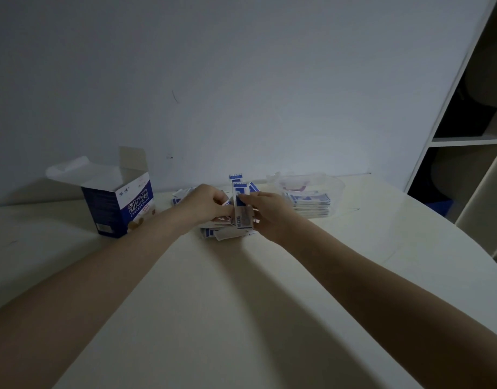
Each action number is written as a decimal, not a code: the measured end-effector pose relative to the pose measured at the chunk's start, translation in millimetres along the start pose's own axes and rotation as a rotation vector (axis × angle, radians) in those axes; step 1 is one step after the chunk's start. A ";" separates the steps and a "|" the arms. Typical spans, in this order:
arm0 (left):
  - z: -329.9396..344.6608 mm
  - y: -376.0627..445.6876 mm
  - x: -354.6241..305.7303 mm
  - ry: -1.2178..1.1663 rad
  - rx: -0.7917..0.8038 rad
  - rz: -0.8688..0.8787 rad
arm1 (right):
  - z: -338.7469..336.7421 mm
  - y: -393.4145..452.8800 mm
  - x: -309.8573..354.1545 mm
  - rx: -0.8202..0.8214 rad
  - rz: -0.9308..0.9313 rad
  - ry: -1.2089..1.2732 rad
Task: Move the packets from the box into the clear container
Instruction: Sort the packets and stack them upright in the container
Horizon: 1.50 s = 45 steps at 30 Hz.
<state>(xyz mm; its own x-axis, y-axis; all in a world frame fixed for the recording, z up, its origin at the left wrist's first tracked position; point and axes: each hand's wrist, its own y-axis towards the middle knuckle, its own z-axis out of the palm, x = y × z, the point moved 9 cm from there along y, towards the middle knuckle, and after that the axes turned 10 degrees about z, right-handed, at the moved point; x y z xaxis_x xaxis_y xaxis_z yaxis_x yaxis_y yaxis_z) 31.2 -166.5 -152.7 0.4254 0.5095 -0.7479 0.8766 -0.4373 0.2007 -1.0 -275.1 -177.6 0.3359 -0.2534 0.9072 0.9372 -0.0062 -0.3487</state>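
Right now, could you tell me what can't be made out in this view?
- Head view: inside of the box, hidden by its own walls.
- Packets in the pile, partly covered by left hand and right hand.
- Print on packets in the clear container: too small.

2 bare forearms run to the left hand [205, 204] and right hand [269, 213], sleeveless, ringless.
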 end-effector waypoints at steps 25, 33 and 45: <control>8.2 0.9 -15.2 -0.268 -0.050 -0.051 | -9.9 -14.8 36.2 -0.015 -0.314 -0.416; 28.5 0.4 -13.1 -0.081 0.139 0.006 | -9.5 -39.6 52.9 -0.187 -0.746 -1.405; 56.2 -1.7 -14.9 0.348 0.233 0.111 | -56.4 -31.6 15.4 -0.186 -0.474 -1.784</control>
<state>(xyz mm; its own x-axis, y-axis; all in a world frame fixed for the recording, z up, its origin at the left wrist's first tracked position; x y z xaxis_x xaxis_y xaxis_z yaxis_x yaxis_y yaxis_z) 10.8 -214.9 -177.4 0.5999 0.6520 -0.4637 0.7639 -0.6391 0.0896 -30.8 -333.4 -165.9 -0.1142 0.9932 0.0249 0.9911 0.1121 0.0713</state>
